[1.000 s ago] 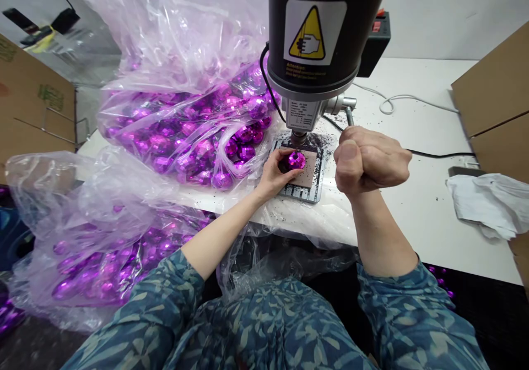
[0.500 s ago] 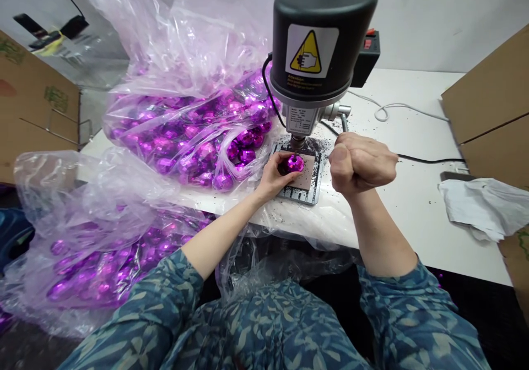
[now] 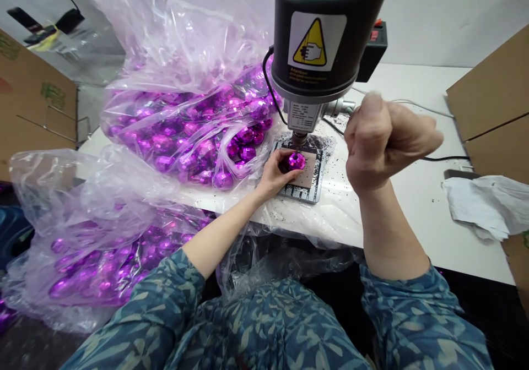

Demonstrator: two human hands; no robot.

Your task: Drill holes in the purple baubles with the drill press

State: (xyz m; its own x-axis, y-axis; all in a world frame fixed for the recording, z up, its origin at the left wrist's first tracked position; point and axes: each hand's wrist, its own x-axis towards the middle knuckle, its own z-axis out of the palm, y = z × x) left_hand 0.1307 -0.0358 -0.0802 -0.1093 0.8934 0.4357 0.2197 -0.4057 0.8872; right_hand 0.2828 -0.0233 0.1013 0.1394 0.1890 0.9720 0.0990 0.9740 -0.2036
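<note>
My left hand (image 3: 276, 173) grips a shiny purple faceted ball (image 3: 296, 161) between thumb and fingers. A dark spot shows on top of the ball, which rests on a brown square pad (image 3: 306, 178) over the metal base plate (image 3: 316, 192). Just above it is the chuck (image 3: 300, 137) of a black drill press (image 3: 316, 34). To the right of the machine, my right hand (image 3: 384, 139) is raised and closed in front of the lever area; whatever it grips is hidden behind the fingers.
Clear plastic bags hold many purple balls on the table (image 3: 198, 198) and in front at lower left (image 3: 103, 271). Cardboard boxes (image 3: 491, 94) flank both sides. White cloth (image 3: 485, 205) lies at right, with cables behind. Dark shavings surround the plate.
My right hand has risen and moved right, closer to the camera. My left hand still holds the ball on the pad. The view has shifted slightly.
</note>
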